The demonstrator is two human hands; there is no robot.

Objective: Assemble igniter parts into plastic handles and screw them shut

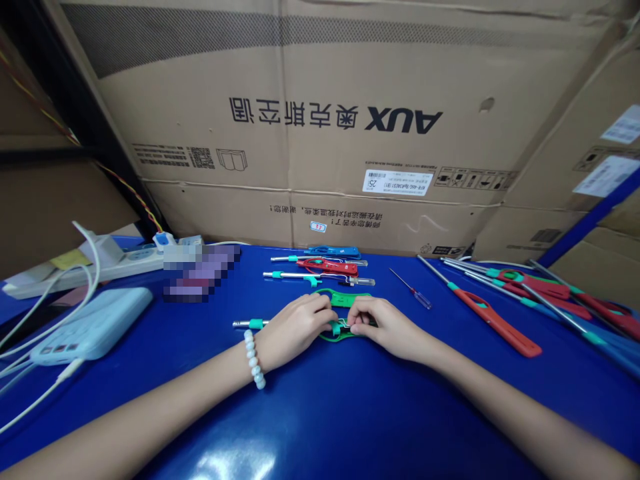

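A green long-nosed lighter (345,300) lies on the blue table (320,413), its metal tube (245,324) sticking out to the left with a teal collar. My left hand (295,328), with a white bead bracelet on the wrist, is closed over the lighter's left part. My right hand (383,325) pinches its middle from the right. Both hands rest on the table and their fingertips nearly meet over the green handle.
Behind the hands lie a blue lighter (335,252), a red lighter (330,267) and a bare tube (320,278). A small screwdriver (411,289) and a pile of red lighters (530,300) lie at right. A power bank (95,325), cables and a power strip (95,263) sit at left. Cardboard boxes (320,120) stand behind.
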